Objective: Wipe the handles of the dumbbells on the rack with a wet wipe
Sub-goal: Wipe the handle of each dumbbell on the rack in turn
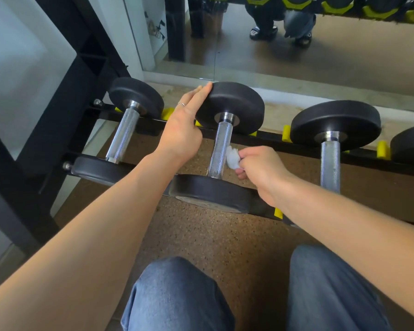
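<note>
Two knees in blue denim [177,295] fill the bottom of the view, cut off by the lower edge, above a speckled brown rubber floor [225,240]. Both bare forearms reach forward to a low black steel rack with yellow plastic cradles [286,133], whose right end runs out of view. The left hand [181,130] lies with fingers straight and together, flat against the side of the far black round rubber head [230,106] of the middle dumbbell; a thin ring shows on one finger. The right hand [261,170] pinches a crumpled white wet wipe [232,158] between curled fingers, and the wipe touches the right side of that dumbbell's knurled chrome handle [219,149], about halfway along it. The near head of this dumbbell [210,192] rests on the rack's front rail, partly hidden by the right wrist. A smaller dumbbell [123,134] sits at the rack's left end and a larger one [330,158] to the right; a fourth is only a sliver at the right edge. Behind the rack a wall mirror [320,56] reflects the floor, sandalled feet and yellow-and-black weights, all cut off at the top.
</note>
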